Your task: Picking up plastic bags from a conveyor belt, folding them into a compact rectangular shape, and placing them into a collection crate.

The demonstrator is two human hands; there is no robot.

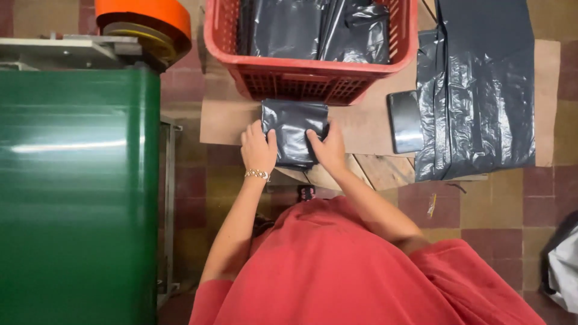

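— Where's the bag?

— The folded black plastic bag [294, 131] lies on the cardboard-covered surface [367, 126], just in front of the red crate [313, 81].

— And your hands?

— My left hand [258, 149] presses flat on its left edge, my right hand [328, 147] on its right, fingers loosely spread, pinching nothing.

A single head-worn camera looks almost straight down from above the person's red-clad torso, which fills the lower middle of the view. The red plastic crate [310, 72] serves as landmark: it sits at the top centre, just ahead of the person, cut off by the upper edge. Left of the crate a green machine body [78, 192] rises close to the lens. Right of the crate, cardboard [545, 102] lies on tiled floor, seen from farther off.
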